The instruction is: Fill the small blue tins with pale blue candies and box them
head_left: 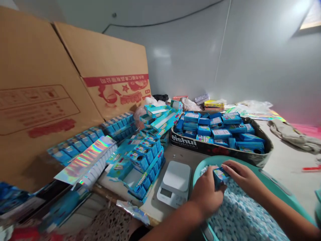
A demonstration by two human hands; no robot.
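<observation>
Holding a blue box (219, 176) over a turquoise tub (253, 171), left hand (208, 190) clamped round it, right hand (240, 174) touching, grip unclear, scale (177, 175) left, full tray (198, 147) far, cardboard (117, 55) far left, pale table (288, 160), grey wall (185, 63).

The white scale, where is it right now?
In the head view, the white scale sits on the table, a bit right of and below the middle, between a blue tray of boxes on its left and the teal tub on its right.
</observation>
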